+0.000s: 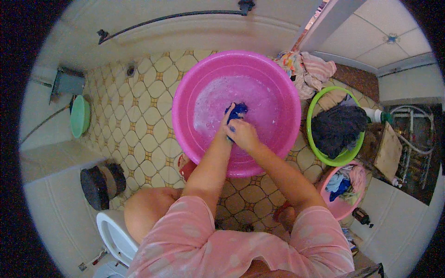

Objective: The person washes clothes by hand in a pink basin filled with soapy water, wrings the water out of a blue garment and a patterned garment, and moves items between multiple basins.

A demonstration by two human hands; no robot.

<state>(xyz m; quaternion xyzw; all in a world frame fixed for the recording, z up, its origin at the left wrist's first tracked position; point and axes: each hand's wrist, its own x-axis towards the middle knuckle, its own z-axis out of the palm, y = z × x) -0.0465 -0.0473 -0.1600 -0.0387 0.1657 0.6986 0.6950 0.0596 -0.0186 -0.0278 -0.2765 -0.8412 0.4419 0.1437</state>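
Note:
A large pink plastic basin (pixel 236 170) stands on the floor before me, with soapy, foamy water (pixel 215 90) inside. Both my hands are over its middle at a dark blue wet cloth (pixel 240 108). My left hand (pixel 227 121) lies against the cloth, thumb side up, its fingers partly hidden by the cloth and the other hand. Bent over the cloth just beside it is my right hand (pixel 241 131), its fingers closed on the fabric. Some of the cloth bunches up beyond my fingers, near the water.
At the right, a lime green basin (pixel 310 139) holds dark clothes (pixel 337 128); a smaller pink basin (pixel 339 208) holds mixed clothes. More laundry (pixel 309 71) lies behind. A white toilet (pixel 111 232), a black stool-like object (pixel 100 184) and a green bowl (pixel 80 116) are at the left.

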